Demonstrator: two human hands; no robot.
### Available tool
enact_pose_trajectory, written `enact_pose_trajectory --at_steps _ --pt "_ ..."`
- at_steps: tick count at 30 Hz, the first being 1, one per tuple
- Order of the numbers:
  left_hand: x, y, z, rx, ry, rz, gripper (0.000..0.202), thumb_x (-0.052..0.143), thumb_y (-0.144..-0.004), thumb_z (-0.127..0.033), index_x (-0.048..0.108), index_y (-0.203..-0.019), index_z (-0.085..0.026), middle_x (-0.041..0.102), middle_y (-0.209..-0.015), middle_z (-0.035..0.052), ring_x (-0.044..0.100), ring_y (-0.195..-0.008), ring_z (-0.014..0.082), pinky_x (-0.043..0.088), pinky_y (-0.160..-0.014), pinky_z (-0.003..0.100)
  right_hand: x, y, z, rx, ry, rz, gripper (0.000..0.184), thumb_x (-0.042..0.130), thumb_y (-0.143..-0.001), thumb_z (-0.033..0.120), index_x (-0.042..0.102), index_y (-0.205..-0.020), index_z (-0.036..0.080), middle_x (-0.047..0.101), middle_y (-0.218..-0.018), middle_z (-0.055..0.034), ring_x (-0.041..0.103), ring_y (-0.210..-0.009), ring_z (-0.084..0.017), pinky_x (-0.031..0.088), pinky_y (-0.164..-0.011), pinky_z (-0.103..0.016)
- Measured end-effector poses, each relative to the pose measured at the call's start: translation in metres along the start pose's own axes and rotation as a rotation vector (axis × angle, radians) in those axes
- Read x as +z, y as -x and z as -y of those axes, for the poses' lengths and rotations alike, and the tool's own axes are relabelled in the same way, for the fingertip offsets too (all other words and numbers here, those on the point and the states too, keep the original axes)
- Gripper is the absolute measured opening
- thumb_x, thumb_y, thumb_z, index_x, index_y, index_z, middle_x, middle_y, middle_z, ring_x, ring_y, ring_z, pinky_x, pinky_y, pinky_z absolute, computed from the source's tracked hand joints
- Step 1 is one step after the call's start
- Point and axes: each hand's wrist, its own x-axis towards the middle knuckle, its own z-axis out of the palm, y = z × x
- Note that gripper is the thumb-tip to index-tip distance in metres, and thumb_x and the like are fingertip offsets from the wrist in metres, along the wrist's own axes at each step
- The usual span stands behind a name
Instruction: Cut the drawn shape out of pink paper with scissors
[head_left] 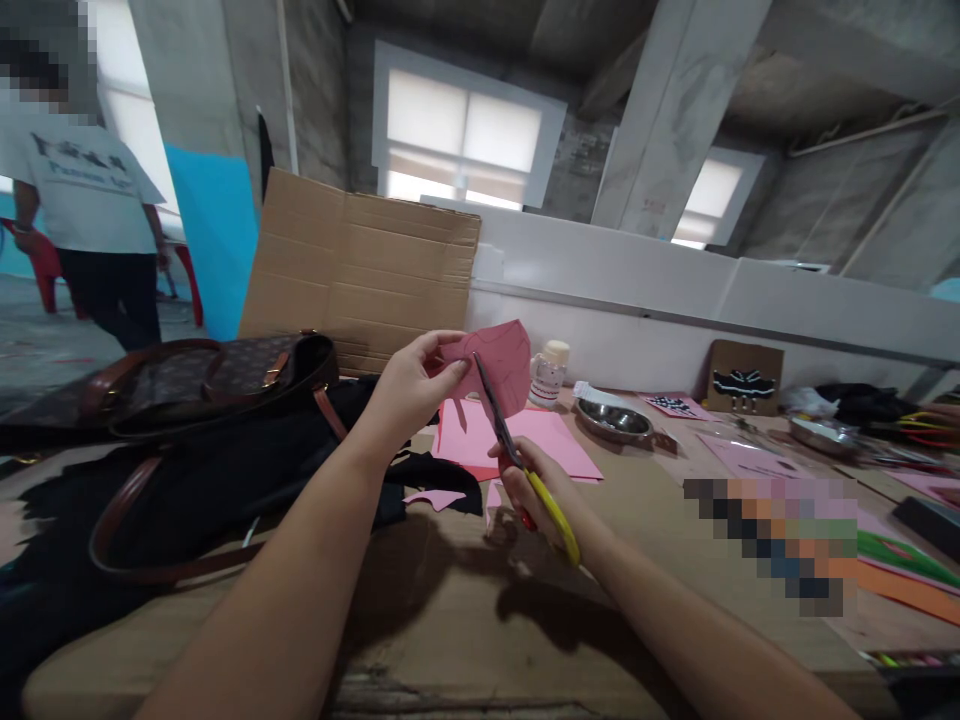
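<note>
Between thumb and fingers, my left hand [416, 385] pinches a piece of pink paper [508, 362] with drawn curved lines, held up above the table. My right hand [536, 490] grips a pair of scissors [553, 515] with yellow and red handles. Their dark blades reach up to the paper close to my left thumb; whether they are cutting at this instant I cannot tell. Beneath lies a stack of pink sheets [559, 447]. Pink paper scraps [435, 498] rest on the table and on black cloth beside it.
A large brown handbag [225, 380] lies at the left, before an upright cardboard sheet [360, 265]. Behind the paper stand a white bottle [550, 372] and a metal bowl [613, 420]. Craft pieces crowd the right side. A person [97, 200] stands at far left.
</note>
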Motion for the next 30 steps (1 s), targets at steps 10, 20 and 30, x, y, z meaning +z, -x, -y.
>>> enact_pose_trajectory --at_steps 10,20,30 --pt "0.000 0.000 0.005 0.012 0.005 -0.001 0.040 0.070 -0.085 -0.038 0.066 -0.118 -0.017 0.073 -0.107 0.0092 0.068 -0.092 0.0201 0.053 -0.083 0.031 0.000 0.001 -0.006 -0.003 -0.022 0.020 0.043 0.054 -0.094 0.059 0.054 -0.112 0.020 0.043 -0.067 0.0062 0.036 -0.046 -0.007 0.033 -0.042 -0.020" --pt "0.004 0.001 -0.007 -0.092 0.150 0.032 0.039 0.077 -0.076 -0.042 0.066 -0.104 -0.016 0.075 -0.104 0.0078 0.068 -0.093 0.0201 0.053 -0.079 0.029 -0.003 0.000 -0.006 -0.100 -0.093 -0.006 0.054 0.051 -0.092 0.067 0.052 -0.118 0.019 0.045 -0.071 0.0053 0.039 -0.044 -0.005 0.033 -0.039 -0.018" --pt "0.003 0.000 -0.006 -0.102 0.152 0.057 0.038 0.080 -0.074 -0.049 0.067 -0.088 -0.017 0.068 -0.083 0.0015 0.060 -0.076 0.0141 0.047 -0.072 0.024 -0.001 0.001 -0.010 -0.113 -0.134 -0.004 0.051 0.049 -0.095 0.064 0.050 -0.121 0.020 0.044 -0.066 0.0058 0.039 -0.045 -0.007 0.034 -0.040 -0.019"
